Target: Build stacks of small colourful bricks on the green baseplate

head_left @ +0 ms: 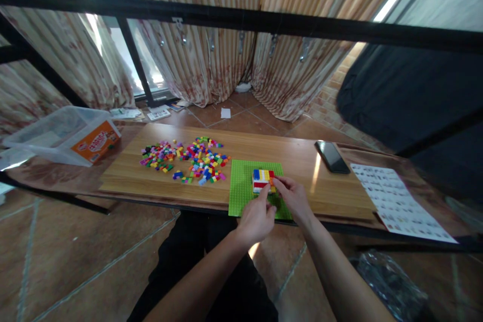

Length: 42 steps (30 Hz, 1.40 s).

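Note:
A green studded baseplate lies on the wooden board, partly under my hands. On it stands a small block of toy building bricks, with blue, yellow, white and red pieces showing. My right hand pinches a small orange brick at the right side of this block. From the front, my left hand reaches in with its index finger stretched out, the tip at the block's front edge. The other left fingers are partly curled, and I see nothing held in them. The block's lower right part is hidden behind my fingers.
Loose coloured bricks are spread over the board's left half. A clear plastic box with an orange label stands at far left. A black phone and a printed sheet lie at right. A dark metal bar crosses above.

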Each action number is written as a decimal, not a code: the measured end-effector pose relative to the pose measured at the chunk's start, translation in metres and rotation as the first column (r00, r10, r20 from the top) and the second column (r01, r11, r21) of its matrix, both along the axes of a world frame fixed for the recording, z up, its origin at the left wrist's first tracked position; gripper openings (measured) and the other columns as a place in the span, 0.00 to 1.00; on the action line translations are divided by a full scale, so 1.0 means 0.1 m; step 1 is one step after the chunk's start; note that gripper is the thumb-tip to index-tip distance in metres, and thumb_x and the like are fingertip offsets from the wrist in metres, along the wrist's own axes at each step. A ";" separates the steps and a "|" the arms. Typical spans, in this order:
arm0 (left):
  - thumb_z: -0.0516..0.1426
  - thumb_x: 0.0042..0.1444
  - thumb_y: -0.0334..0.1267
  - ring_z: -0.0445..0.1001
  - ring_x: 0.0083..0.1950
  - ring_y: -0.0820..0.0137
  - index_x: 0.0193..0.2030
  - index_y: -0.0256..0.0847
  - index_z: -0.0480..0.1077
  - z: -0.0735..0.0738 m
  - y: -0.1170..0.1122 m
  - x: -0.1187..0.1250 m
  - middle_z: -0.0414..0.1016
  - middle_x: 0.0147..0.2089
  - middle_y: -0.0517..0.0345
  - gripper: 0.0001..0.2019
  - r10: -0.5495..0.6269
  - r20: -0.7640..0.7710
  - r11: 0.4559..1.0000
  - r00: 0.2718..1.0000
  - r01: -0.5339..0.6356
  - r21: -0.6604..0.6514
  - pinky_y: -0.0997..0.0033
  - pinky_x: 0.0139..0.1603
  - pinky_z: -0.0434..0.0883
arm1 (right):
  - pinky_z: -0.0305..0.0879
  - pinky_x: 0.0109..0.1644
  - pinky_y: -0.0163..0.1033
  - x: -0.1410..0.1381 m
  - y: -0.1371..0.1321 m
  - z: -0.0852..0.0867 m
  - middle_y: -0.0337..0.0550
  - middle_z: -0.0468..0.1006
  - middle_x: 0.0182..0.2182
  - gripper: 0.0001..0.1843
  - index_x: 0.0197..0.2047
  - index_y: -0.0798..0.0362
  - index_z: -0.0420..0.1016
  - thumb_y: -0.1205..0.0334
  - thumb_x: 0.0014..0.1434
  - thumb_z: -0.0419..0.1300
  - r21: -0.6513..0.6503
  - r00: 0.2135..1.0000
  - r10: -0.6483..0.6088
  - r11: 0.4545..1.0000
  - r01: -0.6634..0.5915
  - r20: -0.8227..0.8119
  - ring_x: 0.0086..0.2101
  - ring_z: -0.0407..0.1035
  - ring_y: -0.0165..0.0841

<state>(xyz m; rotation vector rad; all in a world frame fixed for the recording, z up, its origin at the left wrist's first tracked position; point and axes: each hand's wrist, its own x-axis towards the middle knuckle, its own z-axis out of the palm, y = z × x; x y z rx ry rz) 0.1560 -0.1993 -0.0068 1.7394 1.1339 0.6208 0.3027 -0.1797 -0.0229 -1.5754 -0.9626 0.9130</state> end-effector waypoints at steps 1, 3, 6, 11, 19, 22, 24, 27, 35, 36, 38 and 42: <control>0.53 0.55 0.35 0.75 0.40 0.59 0.64 0.41 0.61 0.01 0.00 0.00 0.78 0.38 0.49 0.27 0.001 0.003 1.000 1.000 -0.001 -0.003 0.61 0.46 0.67 | 0.62 0.28 0.35 -0.01 0.01 0.03 0.42 0.79 0.26 0.26 0.37 0.58 0.79 0.43 0.43 0.67 -0.021 0.999 -0.006 1.000 0.005 -0.041 0.25 0.67 0.30; 0.53 0.55 0.35 0.75 0.41 0.58 0.64 0.41 0.60 0.03 0.00 0.01 0.78 0.38 0.48 0.28 -0.001 0.008 1.000 1.000 0.001 -0.007 0.60 0.47 0.66 | 0.59 0.25 0.34 -0.02 0.02 0.08 0.39 0.76 0.22 0.26 0.35 0.58 0.79 0.45 0.40 0.68 -0.058 0.994 -0.023 0.998 0.018 -0.102 0.21 0.63 0.27; 0.53 0.55 0.34 0.75 0.40 0.57 0.64 0.41 0.60 0.03 0.00 0.01 0.78 0.37 0.49 0.28 -0.002 0.008 1.000 1.000 0.002 -0.017 0.60 0.46 0.66 | 0.57 0.23 0.33 -0.02 0.04 0.15 0.36 0.73 0.19 0.24 0.34 0.58 0.78 0.48 0.38 0.70 -0.095 0.990 -0.033 0.995 0.021 -0.134 0.20 0.62 0.26; 0.53 0.55 0.35 0.74 0.37 0.59 0.64 0.41 0.61 -0.02 -0.02 -0.01 0.77 0.34 0.51 0.27 0.004 0.059 1.000 0.998 -0.003 -0.007 0.61 0.46 0.65 | 0.57 0.21 0.32 -0.04 0.04 0.17 0.37 0.73 0.19 0.23 0.34 0.58 0.79 0.49 0.38 0.69 -0.134 0.989 -0.054 0.990 0.036 -0.134 0.20 0.62 0.26; 0.53 0.56 0.36 0.71 0.31 0.65 0.63 0.43 0.62 -0.04 -0.06 -0.15 0.74 0.29 0.58 0.26 -0.003 0.109 1.000 0.994 0.003 -0.004 0.67 0.40 0.65 | 0.56 0.19 0.32 -0.05 0.07 0.09 0.36 0.73 0.18 0.22 0.34 0.57 0.78 0.50 0.37 0.69 -0.168 0.988 -0.096 0.983 0.076 -0.118 0.18 0.62 0.26; 0.53 0.56 0.37 0.70 0.30 0.67 0.62 0.44 0.64 -0.01 -0.10 -0.23 0.74 0.29 0.59 0.25 0.009 0.115 1.000 0.993 -0.007 -0.015 0.70 0.38 0.65 | 0.56 0.19 0.31 -0.04 0.09 0.10 0.36 0.73 0.17 0.22 0.34 0.58 0.78 0.52 0.37 0.70 -0.163 0.987 -0.098 0.984 0.077 -0.126 0.18 0.61 0.26; 0.53 0.56 0.37 0.69 0.29 0.69 0.61 0.43 0.65 -0.01 -0.15 -0.33 0.74 0.30 0.59 0.24 0.031 0.129 0.999 0.991 -0.027 -0.036 0.71 0.37 0.65 | 0.57 0.19 0.30 -0.03 0.09 0.11 0.37 0.73 0.18 0.22 0.33 0.58 0.79 0.52 0.36 0.70 -0.159 0.986 -0.093 0.985 0.071 -0.135 0.18 0.62 0.25; 0.53 0.56 0.38 0.69 0.29 0.70 0.58 0.41 0.68 -0.02 -0.22 -0.58 0.74 0.30 0.59 0.22 0.084 0.146 0.995 0.986 -0.075 -0.066 0.72 0.35 0.65 | 0.59 0.18 0.30 0.00 0.04 0.08 0.40 0.75 0.20 0.22 0.31 0.58 0.78 0.50 0.37 0.71 -0.143 0.983 -0.072 0.989 0.048 -0.166 0.18 0.62 0.25; 0.57 0.50 0.36 0.72 0.31 0.71 0.46 0.38 0.73 -0.18 -0.15 -1.63 0.75 0.29 0.58 0.15 0.502 0.194 0.863 0.843 -0.474 -0.173 0.73 0.36 0.66 | 0.63 0.19 0.28 0.28 -0.27 -0.28 0.41 0.76 0.26 0.24 0.34 0.56 0.79 0.49 0.35 0.73 -0.097 0.935 -0.225 0.974 0.206 -0.273 0.21 0.65 0.24; 0.58 0.49 0.36 0.73 0.31 0.70 0.45 0.38 0.73 -0.19 -0.10 -1.76 0.75 0.29 0.58 0.14 0.561 0.191 0.827 0.806 -0.538 -0.162 0.73 0.37 0.67 | 0.64 0.19 0.27 0.31 -0.32 -0.32 0.41 0.77 0.27 0.24 0.34 0.55 0.79 0.50 0.35 0.74 -0.100 0.929 -0.228 0.973 0.207 -0.291 0.21 0.66 0.24; 0.58 0.50 0.36 0.73 0.32 0.70 0.42 0.38 0.73 -0.21 0.03 -2.00 0.75 0.28 0.59 0.12 0.660 0.147 0.751 0.737 -0.652 -0.105 0.72 0.38 0.68 | 0.64 0.20 0.26 0.35 -0.41 -0.36 0.40 0.77 0.27 0.24 0.33 0.54 0.80 0.51 0.33 0.75 -0.115 0.916 -0.244 0.969 0.218 -0.318 0.22 0.66 0.24; 0.56 0.52 0.33 0.76 0.38 0.66 0.43 0.39 0.74 -0.21 0.33 -2.29 0.78 0.36 0.54 0.11 0.712 -0.042 0.700 0.700 -0.706 0.104 0.69 0.43 0.70 | 0.65 0.22 0.24 0.37 -0.55 -0.35 0.39 0.77 0.28 0.24 0.33 0.52 0.80 0.52 0.31 0.75 -0.170 0.907 -0.278 0.957 0.234 -0.317 0.24 0.67 0.24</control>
